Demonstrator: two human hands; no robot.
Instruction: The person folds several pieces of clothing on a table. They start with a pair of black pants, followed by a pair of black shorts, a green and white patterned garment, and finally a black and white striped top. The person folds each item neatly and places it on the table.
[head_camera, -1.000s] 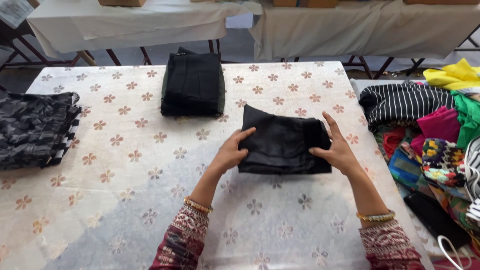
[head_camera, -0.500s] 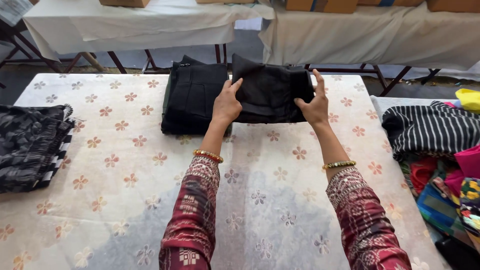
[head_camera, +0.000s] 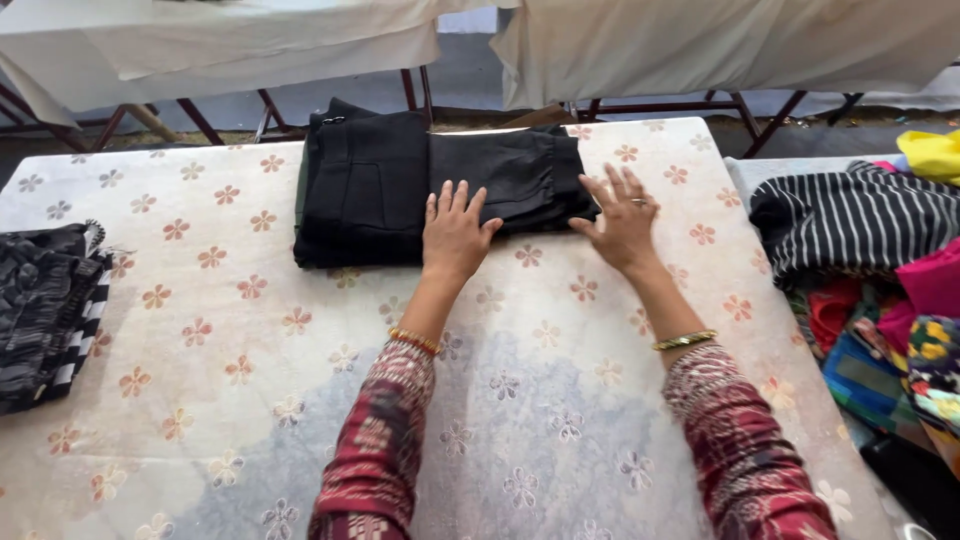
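Note:
A folded black garment (head_camera: 515, 175) lies at the far side of the flower-patterned table (head_camera: 250, 330), right beside a larger folded stack of black clothes (head_camera: 360, 185). My left hand (head_camera: 455, 232) rests flat with fingers spread on the near edge where the two black pieces meet. My right hand (head_camera: 622, 218) lies flat at the garment's near right corner, fingers apart, touching its edge. Neither hand grips anything.
A dark patterned and striped pile (head_camera: 45, 305) sits at the table's left edge. A heap of mixed clothes lies on the right: a black-and-white striped piece (head_camera: 860, 220), pink, yellow and multicoloured fabric (head_camera: 930, 340). Cloth-covered tables (head_camera: 700, 40) stand beyond.
My hands carried the folded black garment from the table's middle to the far side and set it down next to the black stack. They now lie flat on it instead of holding it.

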